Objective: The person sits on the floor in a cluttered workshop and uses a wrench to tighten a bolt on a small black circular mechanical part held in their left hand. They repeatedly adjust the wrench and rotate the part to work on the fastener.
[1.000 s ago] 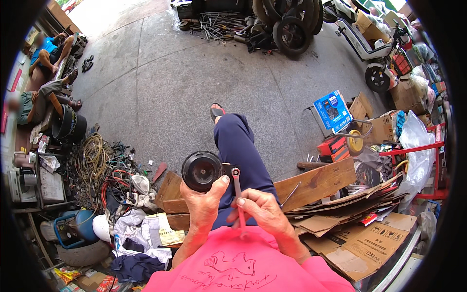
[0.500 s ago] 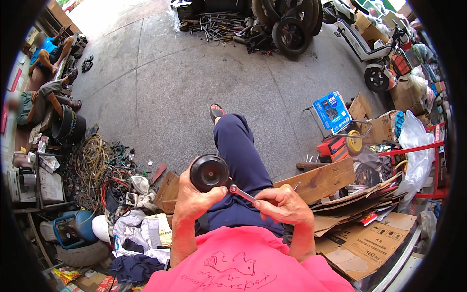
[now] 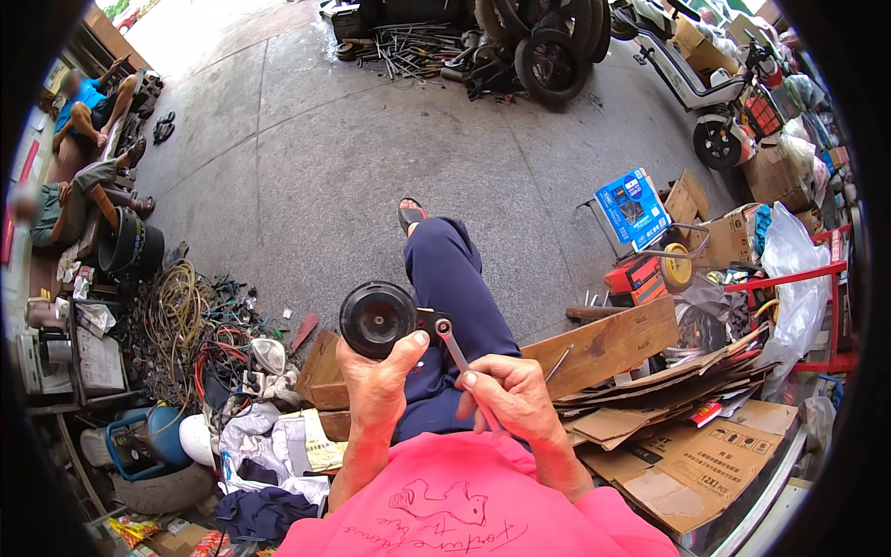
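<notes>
My left hand (image 3: 377, 382) is closed around a round black part (image 3: 377, 319) shaped like a vehicle horn, its dished face turned up. A small dark bracket (image 3: 426, 317) sticks out from its right side, beside my thumb. In my right hand (image 3: 509, 394) is a metal wrench (image 3: 457, 351), pinched between thumb and fingers. The wrench's ring end lies at the outer end of the bracket. Whether the ring sits on a nut there is too small to tell. Both hands are above my lap, over dark blue trousers (image 3: 450, 278).
Wooden boards (image 3: 613, 345) and flattened cardboard (image 3: 701, 464) lie at right, near a blue box (image 3: 632, 210). Tangled cables (image 3: 181, 306) and a blue tank (image 3: 153, 436) are at left. Two people sit at far left. Tyres (image 3: 550, 65) and an electric scooter (image 3: 691, 88) stand farther off.
The round part has shifted slightly left and up and tipped, so its bracket now shows. The wrench has swung to a steeper angle, my right hand moving left and nearer my body.
</notes>
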The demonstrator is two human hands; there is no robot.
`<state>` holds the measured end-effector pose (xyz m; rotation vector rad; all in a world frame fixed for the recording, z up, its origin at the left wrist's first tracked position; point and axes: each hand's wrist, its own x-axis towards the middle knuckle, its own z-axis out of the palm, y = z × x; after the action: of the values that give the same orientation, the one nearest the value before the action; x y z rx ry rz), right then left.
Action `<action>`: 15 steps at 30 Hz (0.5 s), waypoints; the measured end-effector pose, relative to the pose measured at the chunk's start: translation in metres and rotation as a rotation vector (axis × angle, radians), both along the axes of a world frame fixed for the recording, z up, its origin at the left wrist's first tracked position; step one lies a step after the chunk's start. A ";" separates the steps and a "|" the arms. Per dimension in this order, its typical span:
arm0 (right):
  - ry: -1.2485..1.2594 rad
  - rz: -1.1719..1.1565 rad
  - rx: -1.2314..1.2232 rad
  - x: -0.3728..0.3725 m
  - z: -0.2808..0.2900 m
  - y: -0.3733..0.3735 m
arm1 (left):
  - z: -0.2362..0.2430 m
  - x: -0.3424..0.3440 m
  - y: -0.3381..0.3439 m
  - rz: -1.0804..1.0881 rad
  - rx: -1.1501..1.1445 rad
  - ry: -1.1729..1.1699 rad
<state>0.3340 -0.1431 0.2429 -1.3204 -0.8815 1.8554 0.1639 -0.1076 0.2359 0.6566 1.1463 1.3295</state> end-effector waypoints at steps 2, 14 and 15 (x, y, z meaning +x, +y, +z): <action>0.103 0.005 -0.045 -0.005 -0.006 -0.003 | 0.000 0.002 -0.001 -0.011 0.001 0.029; -0.304 0.399 0.194 0.035 0.004 0.012 | 0.010 -0.030 0.012 -0.447 0.060 0.299; -0.358 0.460 0.373 0.041 0.001 0.013 | 0.010 -0.031 0.013 -0.537 0.057 0.295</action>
<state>0.3751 -0.1304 0.2434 -1.3012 -1.7493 1.6748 0.1326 -0.0944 0.2463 1.1397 1.0622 0.8246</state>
